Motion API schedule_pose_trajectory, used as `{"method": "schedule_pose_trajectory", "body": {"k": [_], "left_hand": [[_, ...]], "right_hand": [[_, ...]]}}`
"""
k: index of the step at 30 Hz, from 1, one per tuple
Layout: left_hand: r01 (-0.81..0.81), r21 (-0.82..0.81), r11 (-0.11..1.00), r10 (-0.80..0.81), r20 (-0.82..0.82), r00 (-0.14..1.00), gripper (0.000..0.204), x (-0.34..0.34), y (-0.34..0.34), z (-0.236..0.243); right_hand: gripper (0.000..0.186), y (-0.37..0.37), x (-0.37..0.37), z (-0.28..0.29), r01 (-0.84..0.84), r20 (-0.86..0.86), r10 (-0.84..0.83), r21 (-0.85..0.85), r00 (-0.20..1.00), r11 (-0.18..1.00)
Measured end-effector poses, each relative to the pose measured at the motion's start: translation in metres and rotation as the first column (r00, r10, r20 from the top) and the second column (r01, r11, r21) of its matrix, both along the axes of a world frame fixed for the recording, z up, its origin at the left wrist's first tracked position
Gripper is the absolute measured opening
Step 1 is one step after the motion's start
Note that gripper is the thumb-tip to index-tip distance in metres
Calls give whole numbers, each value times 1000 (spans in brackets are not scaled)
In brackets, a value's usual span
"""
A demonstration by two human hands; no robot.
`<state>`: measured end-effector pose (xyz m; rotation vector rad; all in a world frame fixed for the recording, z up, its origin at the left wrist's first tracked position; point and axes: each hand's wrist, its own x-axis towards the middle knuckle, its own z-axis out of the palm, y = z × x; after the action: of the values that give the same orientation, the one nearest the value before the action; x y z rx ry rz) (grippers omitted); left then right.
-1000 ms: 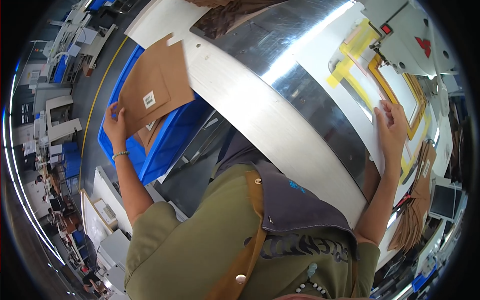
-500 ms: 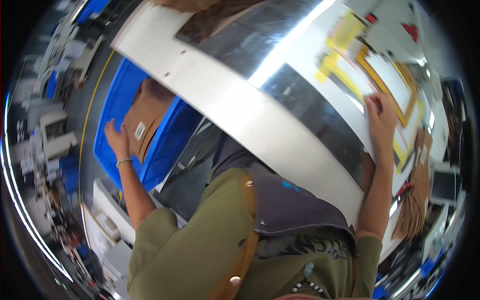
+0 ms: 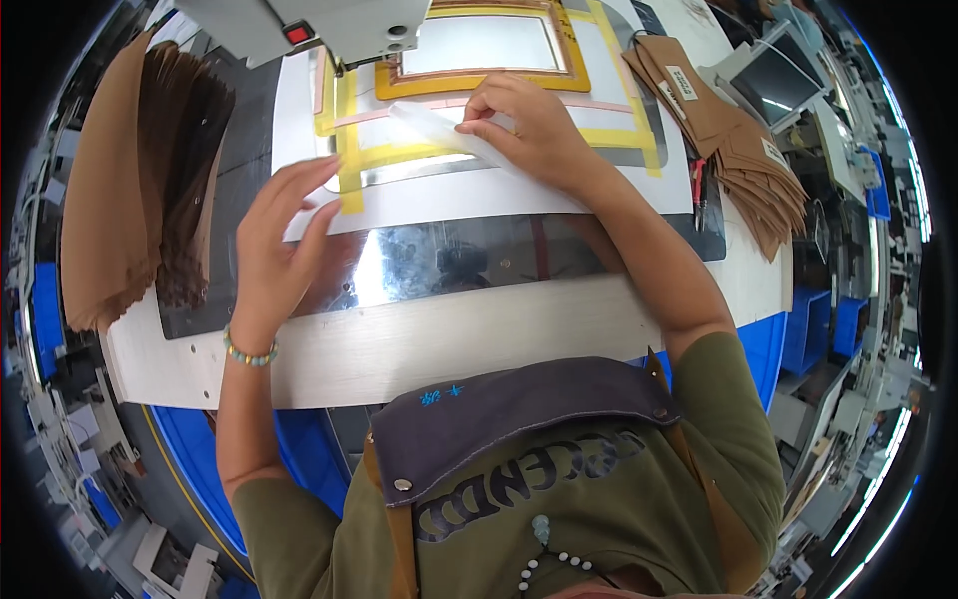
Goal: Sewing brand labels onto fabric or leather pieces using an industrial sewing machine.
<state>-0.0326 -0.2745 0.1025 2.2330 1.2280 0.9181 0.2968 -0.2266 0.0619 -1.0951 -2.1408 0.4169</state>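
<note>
Between the thumb and fingers of my right hand (image 3: 527,130) is the edge of a translucent plastic sheet (image 3: 424,122), lifted at a slant above the work board. My left hand (image 3: 284,235) is open, thumb and fingers apart, with its fingertips beside the left corner of the yellow tape (image 3: 351,190). The tape edges a white template panel (image 3: 559,122) lying on the white board (image 3: 449,197). Just beyond my right hand sits a yellow frame (image 3: 577,65) with a pale, bright middle.
A white machine head (image 3: 349,25) with a red button overhangs the far left. Brown pieces (image 3: 110,190) are heaped at the left; labelled brown pieces (image 3: 689,95) lie at the right by red-handled snips (image 3: 699,185). Blue bins (image 3: 190,449) stand below the table edge (image 3: 469,329).
My view has turned from the blue bin back to the table. My left hand has come out of the bin to the board. My right hand now holds up the translucent sheet.
</note>
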Motion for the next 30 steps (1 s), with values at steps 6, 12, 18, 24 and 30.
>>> {"method": "schedule_pose_trajectory", "body": {"k": [6,12,18,24,30], "left_hand": [[326,141,935,-312,-107,944,40,56,65,-22],[418,165,893,-390,-175,904,55,71,73,-47],[593,104,798,-479,-488,730,64,72,69,-38],[348,197,917,-197,-536,821,65,96,34,-40],[295,199,934,-154,-519,840,65,100,32,-35]], "right_hand": [[23,2,2,-6,-62,-128,46,-125,991,990],[27,3,27,40,-292,-705,-291,-581,647,760],[29,14,114,49,-351,-684,-215,-587,697,730],[20,11,147,49,104,-85,-198,-620,976,777],[24,13,166,51,412,409,-218,-477,886,777]]}}
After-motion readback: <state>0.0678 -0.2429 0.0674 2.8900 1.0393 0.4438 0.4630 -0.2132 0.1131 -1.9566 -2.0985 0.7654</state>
